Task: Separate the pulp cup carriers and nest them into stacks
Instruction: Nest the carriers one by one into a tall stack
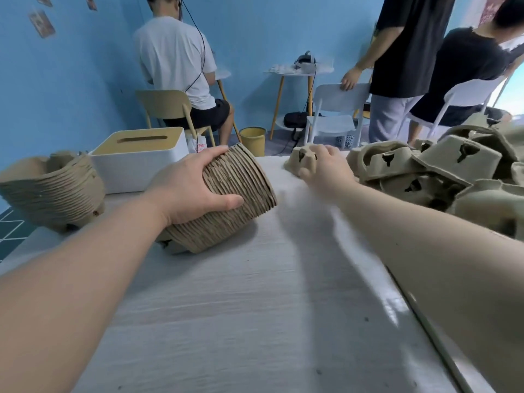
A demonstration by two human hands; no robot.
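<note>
Sitting at the far left edge of the counter (255,307), a finished stack (54,185) of nested carriers leans beside a white tissue box (139,163). Just right of it, the left hand (187,188) grasps a second nested stack (229,199), tipped on its side with its long axis pointing away and right, open end toward the right hand (323,168). That hand curls over a single carrier (302,161) at the counter's far edge, just left of the loose pile (439,177). Bare counter lies between the two hands, so the carrier likely travels left into the stack's mouth.
</note>
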